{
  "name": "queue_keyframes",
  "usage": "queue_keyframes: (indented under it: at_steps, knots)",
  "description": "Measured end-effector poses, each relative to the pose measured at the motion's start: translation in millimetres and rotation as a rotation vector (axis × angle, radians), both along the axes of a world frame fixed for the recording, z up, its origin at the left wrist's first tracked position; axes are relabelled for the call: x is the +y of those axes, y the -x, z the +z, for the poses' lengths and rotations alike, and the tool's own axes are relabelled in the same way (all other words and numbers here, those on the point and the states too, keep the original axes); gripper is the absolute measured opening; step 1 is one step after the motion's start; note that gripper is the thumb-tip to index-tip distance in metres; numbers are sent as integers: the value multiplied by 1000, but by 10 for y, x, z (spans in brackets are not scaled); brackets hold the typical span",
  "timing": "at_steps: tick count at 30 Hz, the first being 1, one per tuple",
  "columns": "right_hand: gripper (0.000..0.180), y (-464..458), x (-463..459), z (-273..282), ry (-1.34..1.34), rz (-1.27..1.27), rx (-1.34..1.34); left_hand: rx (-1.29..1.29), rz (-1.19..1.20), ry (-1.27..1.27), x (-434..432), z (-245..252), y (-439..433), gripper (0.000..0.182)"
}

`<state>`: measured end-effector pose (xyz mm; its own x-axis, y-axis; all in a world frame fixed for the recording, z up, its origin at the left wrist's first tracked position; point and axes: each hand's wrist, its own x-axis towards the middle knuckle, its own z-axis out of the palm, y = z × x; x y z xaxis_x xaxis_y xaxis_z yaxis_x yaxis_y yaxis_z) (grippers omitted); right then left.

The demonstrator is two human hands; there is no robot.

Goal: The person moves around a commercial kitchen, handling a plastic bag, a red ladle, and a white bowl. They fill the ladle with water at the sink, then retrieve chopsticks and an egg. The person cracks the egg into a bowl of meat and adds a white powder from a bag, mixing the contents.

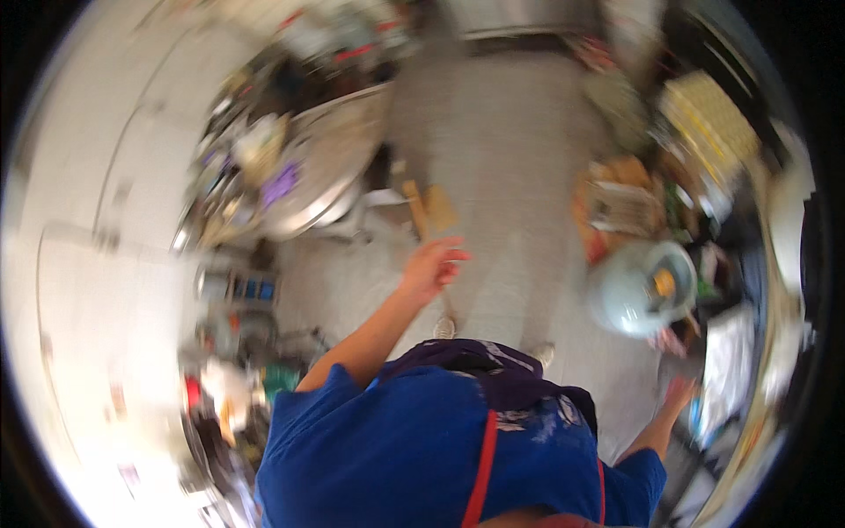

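Note:
My left hand (432,270) hangs in front of me over the tiled floor (502,264), its fingers loosely bent and apart, with nothing in it. Just beyond it are a yellow flat thing (441,206) and a narrow yellow strip (416,208), too blurred to name. My right hand (680,394) is out to the side, blurred, beside a white plastic-wrapped bundle (726,369); whether it touches the bundle or holds anything is not clear. A pale grey gas cylinder (617,297) with a yellow valve stands ahead of that hand.
A round table (343,142) stands ahead on the left, with a purple thing (280,185) among clutter. Cardboard boxes (624,208) and a yellow box (709,122) line the right side. White cabinets (105,198) run along the left; assorted goods (231,389) crowd their foot.

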<state>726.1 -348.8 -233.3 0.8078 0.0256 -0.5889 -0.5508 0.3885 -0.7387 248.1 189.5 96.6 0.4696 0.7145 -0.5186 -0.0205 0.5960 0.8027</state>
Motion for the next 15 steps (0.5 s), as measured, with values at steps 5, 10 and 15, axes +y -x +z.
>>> queue_keyframes:
  at_steps: [5,10,15]
  knots:
    - [25,1171,2076,-219,-29,1156,-297,-111,300,62,-247,362,481,29]
    - [25,3515,4565,1594,-190,1772,-430,-237,637,-38,-250,378,1661,32]
    - [30,5710,5670,3188,-536,2217,-1009,-351,906,-159,-209,250,3012,38]
